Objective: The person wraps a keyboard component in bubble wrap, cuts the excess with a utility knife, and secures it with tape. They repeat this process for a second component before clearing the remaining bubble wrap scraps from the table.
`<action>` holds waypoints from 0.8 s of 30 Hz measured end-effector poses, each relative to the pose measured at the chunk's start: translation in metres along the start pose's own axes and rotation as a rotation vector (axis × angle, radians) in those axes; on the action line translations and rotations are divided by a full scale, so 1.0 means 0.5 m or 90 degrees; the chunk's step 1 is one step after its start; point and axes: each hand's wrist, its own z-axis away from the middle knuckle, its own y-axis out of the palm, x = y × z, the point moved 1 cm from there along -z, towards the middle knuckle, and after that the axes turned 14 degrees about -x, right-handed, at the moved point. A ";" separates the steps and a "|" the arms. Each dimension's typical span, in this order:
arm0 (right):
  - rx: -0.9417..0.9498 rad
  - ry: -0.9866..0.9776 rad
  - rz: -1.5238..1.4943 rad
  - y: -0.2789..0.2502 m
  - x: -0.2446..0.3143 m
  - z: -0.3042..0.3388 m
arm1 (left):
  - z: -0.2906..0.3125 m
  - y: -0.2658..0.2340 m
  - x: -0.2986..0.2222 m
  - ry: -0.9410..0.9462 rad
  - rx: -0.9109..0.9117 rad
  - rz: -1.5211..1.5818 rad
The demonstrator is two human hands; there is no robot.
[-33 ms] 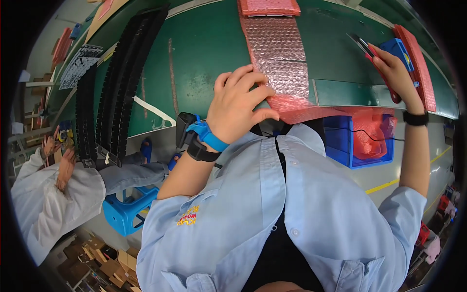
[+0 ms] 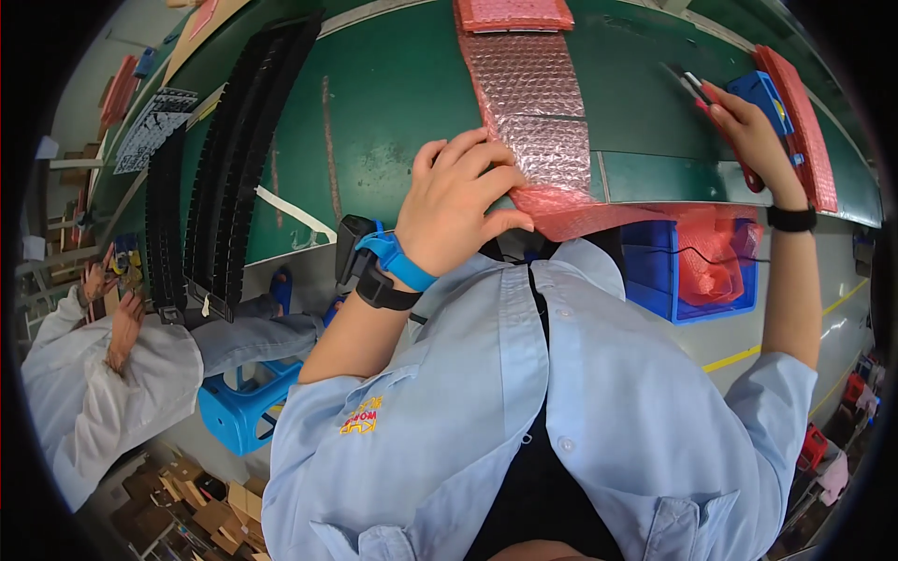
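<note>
1. Left hand (image 2: 458,201): fingers spread, not clenched; the fingertips and thumb rest on the left edge of the bubble wrap (image 2: 541,89), presumably to keep the light, springy sheet from sliding.

2. The bubble wrap lies just right of the left hand and stretches away beyond it, flat on the green surface (image 2: 393,93). Its near end, beside the thumb, turns into a loose pink flap (image 2: 599,220) along the surface's front edge, perhaps simply because the sheet runs past the support there.

3. Beyond the left hand, at the sheet's far end, sits a folded pink stack (image 2: 517,16); to my eye its weight may help flatten the material.

4. Right hand (image 2: 753,136): closed around a red-handled tool (image 2: 752,179), well apart from the wrap. The slim tip points up and away from the body, probably a grip that keeps it clear of the sheet. Its exact kind cannot be told from here.

5. Just beyond and right of the right hand stand a small blue box (image 2: 760,96) and a long pink stack (image 2: 800,131), seemingly put within easy reach.

6. Below and left of the right hand, a blue bin (image 2: 647,290) holds crumpled pink wrap (image 2: 706,271).

7. Left of the left hand, long black strips (image 2: 248,150) lie side by side, well away from the sheet.
</note>
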 end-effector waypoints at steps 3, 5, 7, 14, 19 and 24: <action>-0.063 0.026 0.181 0.047 -0.020 -0.006 | 0.000 0.000 0.006 0.019 0.056 0.043; -0.142 -0.150 0.187 0.066 0.067 -0.003 | 0.006 -0.001 0.019 -0.023 0.079 0.092; -0.174 -0.373 0.078 0.116 0.187 0.005 | 0.010 -0.011 0.026 -0.030 0.044 0.094; -0.027 -0.366 0.027 0.231 0.262 0.022 | 0.060 -0.067 0.043 -0.218 -0.195 0.482; -0.064 -0.384 0.048 0.226 0.285 0.030 | 0.122 -0.164 0.084 -0.287 -0.378 0.461; -0.214 -0.415 -0.033 0.235 0.341 0.061 | 0.071 -0.182 0.028 -0.339 -0.197 0.418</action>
